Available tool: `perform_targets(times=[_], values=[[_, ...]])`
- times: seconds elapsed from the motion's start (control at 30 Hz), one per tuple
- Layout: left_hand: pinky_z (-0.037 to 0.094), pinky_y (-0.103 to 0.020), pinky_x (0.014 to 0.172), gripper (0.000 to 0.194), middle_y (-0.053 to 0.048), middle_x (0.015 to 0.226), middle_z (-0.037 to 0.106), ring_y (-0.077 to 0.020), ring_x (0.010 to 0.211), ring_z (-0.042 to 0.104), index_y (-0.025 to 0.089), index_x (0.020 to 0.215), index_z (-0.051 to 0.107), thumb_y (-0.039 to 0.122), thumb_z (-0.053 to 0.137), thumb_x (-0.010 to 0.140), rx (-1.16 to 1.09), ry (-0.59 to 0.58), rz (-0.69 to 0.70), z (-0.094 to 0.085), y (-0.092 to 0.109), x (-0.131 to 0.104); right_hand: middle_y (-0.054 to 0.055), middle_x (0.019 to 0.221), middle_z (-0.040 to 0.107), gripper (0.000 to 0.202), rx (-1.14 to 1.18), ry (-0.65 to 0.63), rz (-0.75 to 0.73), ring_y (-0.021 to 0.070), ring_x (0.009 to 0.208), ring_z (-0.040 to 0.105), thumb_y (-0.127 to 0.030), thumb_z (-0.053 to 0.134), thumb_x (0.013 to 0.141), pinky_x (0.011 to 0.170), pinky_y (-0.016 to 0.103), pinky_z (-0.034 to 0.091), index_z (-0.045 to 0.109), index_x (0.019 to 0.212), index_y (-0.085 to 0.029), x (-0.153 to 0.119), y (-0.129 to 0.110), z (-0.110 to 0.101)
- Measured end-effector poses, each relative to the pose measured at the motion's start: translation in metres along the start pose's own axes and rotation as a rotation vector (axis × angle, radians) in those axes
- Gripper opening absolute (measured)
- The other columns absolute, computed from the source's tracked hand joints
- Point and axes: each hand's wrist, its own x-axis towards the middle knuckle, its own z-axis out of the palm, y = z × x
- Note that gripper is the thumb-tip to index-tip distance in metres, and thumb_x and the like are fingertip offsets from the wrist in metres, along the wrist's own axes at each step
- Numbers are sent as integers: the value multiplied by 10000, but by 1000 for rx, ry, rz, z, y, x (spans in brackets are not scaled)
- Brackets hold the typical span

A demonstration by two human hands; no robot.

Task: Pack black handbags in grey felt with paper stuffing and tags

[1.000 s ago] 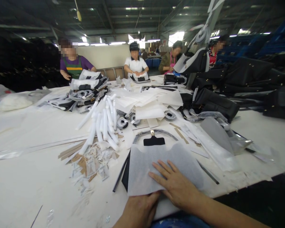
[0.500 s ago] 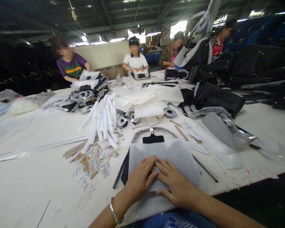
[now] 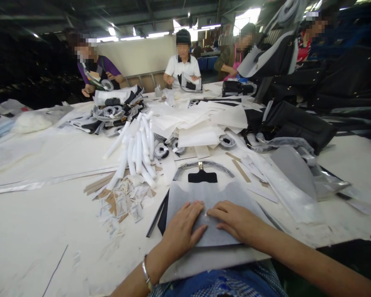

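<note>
A sheet of thin whitish paper (image 3: 210,192) covers a dark bag (image 3: 163,216) lying flat in front of me. Beyond the sheet show the bag's wrapped, arched handle (image 3: 224,168) and a black tab (image 3: 202,177) with a gold clasp (image 3: 200,166). My left hand (image 3: 185,222) rests flat on the paper, fingers extended. To its right my right hand (image 3: 231,218) lies on the same paper, fingers slightly bent and apart, holding nothing. A small gap separates the two hands.
White rolls (image 3: 138,152) and small tags (image 3: 123,202) lie left of the bag. Loose white sheets (image 3: 200,119) are heaped beyond it. Plastic-wrapped pieces (image 3: 292,169) and a black bag (image 3: 299,123) lie right. Several people stand or sit across the table (image 3: 49,218).
My hands have moved apart; the right one shifted right and its fingers bent. The person at the left has lifted a wrapped piece, and the person opposite has tilted up a bag.
</note>
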Motion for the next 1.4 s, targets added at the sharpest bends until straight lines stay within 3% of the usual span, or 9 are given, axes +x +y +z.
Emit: perform_targets(times=[0.53,0.73,0.87,0.97,1.1,1.27,1.4], values=[[401,-497,1161,544,-131,1467,527,-237,1383,473,162,1476,312,301,517,991,6,-8,-4,0,2,0,83,1065,653,337,-20,44,-110,222,963,587,-143,481,981,848,357,513,620,1267,-253,-7,4,14],[394,-488,1166,431,-97,1478,526,-223,1388,469,193,1402,455,285,520,986,14,-20,17,-1,1,0,121,1279,634,418,22,135,-69,248,1153,583,-161,487,986,977,404,506,543,1396,-219,-15,10,23],[401,-509,1154,403,-114,1447,558,-245,1384,474,161,1392,505,281,470,1009,62,-29,37,1,0,-1,128,1465,533,449,-138,95,-84,304,1361,470,-144,468,979,1081,517,430,538,1416,-223,-16,13,29],[399,-505,1155,424,-100,1447,560,-256,1373,487,165,1393,521,352,470,1016,75,-57,27,-2,2,0,122,1463,540,462,-239,55,-69,310,1372,466,-133,467,968,1108,571,385,536,1418,-211,-15,12,32],[333,-469,1200,528,-75,1507,491,-238,1415,430,183,1439,480,492,446,1012,96,-196,9,-15,4,5,126,1452,552,443,-339,33,-44,317,1367,471,-139,467,967,1106,591,377,545,1401,-175,-11,8,39],[246,-462,1234,546,-71,1568,398,-229,1467,338,184,1492,407,486,367,1038,109,-304,16,-22,2,7,111,1474,531,479,-410,83,-28,322,1362,472,-99,450,955,1113,609,348,515,1423,-176,-12,9,45],[207,-516,1234,638,-75,1631,260,-276,1502,245,209,1572,215,476,410,1026,137,-296,77,-14,-6,1,43,1545,448,561,-462,217,-121,295,1386,446,-277,495,969,1120,547,378,389,1518,-230,-23,16,49]])
